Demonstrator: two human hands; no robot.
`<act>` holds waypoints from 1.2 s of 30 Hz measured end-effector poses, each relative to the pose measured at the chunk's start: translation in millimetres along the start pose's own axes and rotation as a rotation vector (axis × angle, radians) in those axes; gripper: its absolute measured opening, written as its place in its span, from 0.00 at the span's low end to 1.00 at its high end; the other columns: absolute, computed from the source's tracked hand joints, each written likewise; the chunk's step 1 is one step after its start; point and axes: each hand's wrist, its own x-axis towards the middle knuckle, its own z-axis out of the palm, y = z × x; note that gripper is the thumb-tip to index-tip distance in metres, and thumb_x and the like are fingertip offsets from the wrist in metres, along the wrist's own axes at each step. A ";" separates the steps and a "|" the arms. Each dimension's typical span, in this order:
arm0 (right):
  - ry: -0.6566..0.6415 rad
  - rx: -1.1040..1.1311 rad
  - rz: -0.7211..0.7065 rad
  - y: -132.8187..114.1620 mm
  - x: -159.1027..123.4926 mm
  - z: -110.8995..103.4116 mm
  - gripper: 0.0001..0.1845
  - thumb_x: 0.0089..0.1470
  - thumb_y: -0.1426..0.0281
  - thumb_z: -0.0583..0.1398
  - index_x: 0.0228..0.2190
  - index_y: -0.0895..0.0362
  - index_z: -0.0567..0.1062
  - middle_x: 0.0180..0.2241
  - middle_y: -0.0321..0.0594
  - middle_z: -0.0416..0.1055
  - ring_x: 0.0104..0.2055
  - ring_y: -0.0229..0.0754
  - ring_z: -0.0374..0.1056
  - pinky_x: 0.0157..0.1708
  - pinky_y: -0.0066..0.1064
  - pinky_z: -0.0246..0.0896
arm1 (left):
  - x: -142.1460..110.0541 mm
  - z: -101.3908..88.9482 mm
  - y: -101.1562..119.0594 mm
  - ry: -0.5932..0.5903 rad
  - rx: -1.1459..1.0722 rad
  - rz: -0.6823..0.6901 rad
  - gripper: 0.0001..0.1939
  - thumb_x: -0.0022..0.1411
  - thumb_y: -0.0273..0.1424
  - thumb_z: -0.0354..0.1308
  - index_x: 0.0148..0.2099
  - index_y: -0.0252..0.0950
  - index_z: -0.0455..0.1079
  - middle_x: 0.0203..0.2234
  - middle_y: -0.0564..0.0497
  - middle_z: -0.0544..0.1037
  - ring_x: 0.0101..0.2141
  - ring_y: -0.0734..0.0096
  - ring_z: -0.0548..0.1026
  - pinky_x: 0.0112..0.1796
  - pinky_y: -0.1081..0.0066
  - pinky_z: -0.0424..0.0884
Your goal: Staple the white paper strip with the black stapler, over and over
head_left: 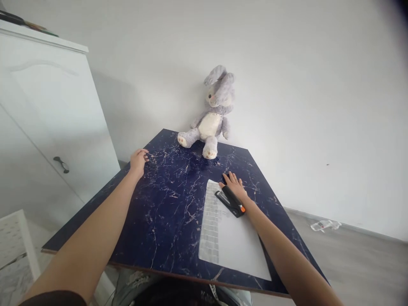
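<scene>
Head view: at the near edge, a dark blue, light-veined table (165, 221) is being fronted by the seated or standing wearer's dark clothing (178, 293). On the near right part of the table, a white sheet (239, 242) is being displayed flat, a grey block pattern being carried along its left side. Over the far part of this sheet, a black stapler (228, 205) with an orange end is being supported at a slant. Just beside it, the right hand (235, 186) is being held palm down with fingers extended and slightly spread; nothing is being visibly gripped, and whether the stapler is being touched by the thumb or wrist cannot be told. Farther off, at the left edge of the table, the left hand (138, 161) is being held partly open, its fingers loosely bent; no object is being shown in it, though its palm is being hidden. To the left, a white cabinet (54, 110) with a dark handle (61, 164) is being seen. At the far edge, a grey-lilac plush rabbit (211, 121) is being supported in a sitting pose before a pale wall (302, 93).
</scene>
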 end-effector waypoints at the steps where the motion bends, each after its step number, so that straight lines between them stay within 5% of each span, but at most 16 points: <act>1: -0.001 0.018 -0.008 -20.3 4.5 -0.1 0.38 0.69 0.47 0.42 0.72 0.53 0.49 0.75 0.50 0.32 0.76 0.56 0.28 0.70 0.57 0.28 | 5.3 -6.3 0.2 0.051 -0.041 -0.023 0.05 0.59 0.32 0.50 0.33 0.37 0.64 0.27 0.53 0.67 0.26 0.75 0.65 0.29 0.74 0.64; 9: 0.019 0.190 -0.191 -203.5 42.5 -3.0 0.45 0.68 0.44 0.39 0.72 0.61 0.46 0.74 0.56 0.33 0.76 0.55 0.29 0.69 0.62 0.23 | 19.7 -52.6 21.0 0.128 -0.421 -0.153 0.05 0.62 0.29 0.45 0.33 0.38 0.50 0.23 0.56 0.55 0.23 0.75 0.57 0.30 0.71 0.61; 12: -0.017 0.227 -0.292 -246.1 52.9 -2.9 0.43 0.68 0.44 0.39 0.72 0.57 0.47 0.75 0.51 0.32 0.76 0.53 0.27 0.66 0.70 0.22 | 19.6 -65.1 26.1 0.151 -0.527 -0.140 0.06 0.64 0.29 0.42 0.34 0.38 0.47 0.24 0.57 0.52 0.23 0.77 0.55 0.30 0.72 0.59; 16: 0.004 0.266 -0.400 -273.6 56.9 -1.8 0.38 0.69 0.46 0.41 0.72 0.51 0.49 0.75 0.45 0.36 0.76 0.51 0.29 0.65 0.73 0.21 | 21.4 -65.1 27.2 0.163 -0.618 -0.154 0.07 0.61 0.31 0.45 0.35 0.38 0.48 0.24 0.58 0.51 0.22 0.77 0.52 0.29 0.73 0.56; 21: 0.163 0.388 -0.603 -265.0 49.0 -3.6 0.27 0.72 0.61 0.45 0.68 0.50 0.59 0.73 0.40 0.49 0.75 0.45 0.39 0.71 0.58 0.34 | 22.1 -58.7 26.2 0.149 -0.662 -0.192 0.07 0.59 0.30 0.50 0.36 0.37 0.52 0.24 0.58 0.53 0.21 0.78 0.53 0.28 0.73 0.56; 24: 0.033 0.428 -0.877 -246.6 38.4 -5.9 0.25 0.72 0.67 0.47 0.66 0.49 0.65 0.70 0.39 0.57 0.72 0.42 0.50 0.71 0.44 0.42 | 19.1 -52.4 26.7 0.147 -0.650 -0.180 0.08 0.57 0.29 0.52 0.35 0.37 0.54 0.23 0.59 0.54 0.20 0.79 0.54 0.27 0.74 0.54; 26: -0.042 0.440 -0.949 -233.4 29.6 -7.7 0.25 0.71 0.67 0.49 0.66 0.50 0.64 0.69 0.41 0.58 0.72 0.45 0.51 0.71 0.45 0.43 | 15.8 -44.4 27.9 0.128 -0.624 -0.153 0.08 0.55 0.30 0.53 0.34 0.37 0.54 0.22 0.60 0.54 0.19 0.79 0.54 0.25 0.74 0.53; 30: -0.065 0.439 -0.887 -198.2 11.8 -12.5 0.28 0.69 0.69 0.52 0.68 0.52 0.61 0.70 0.44 0.56 0.74 0.51 0.46 0.71 0.55 0.37 | 4.9 -19.0 29.5 0.040 -0.533 -0.066 0.08 0.50 0.30 0.55 0.32 0.37 0.58 0.21 0.60 0.58 0.19 0.79 0.56 0.24 0.75 0.53; 36: -0.044 0.447 -0.778 -106.2 -10.5 -19.6 0.32 0.67 0.67 0.54 0.69 0.54 0.58 0.70 0.48 0.54 0.75 0.55 0.42 0.71 0.60 0.33 | -40.0 31.7 17.1 -0.241 -0.303 0.065 0.03 0.50 0.30 0.57 0.29 0.36 0.66 0.18 0.58 0.62 0.19 0.78 0.60 0.23 0.76 0.56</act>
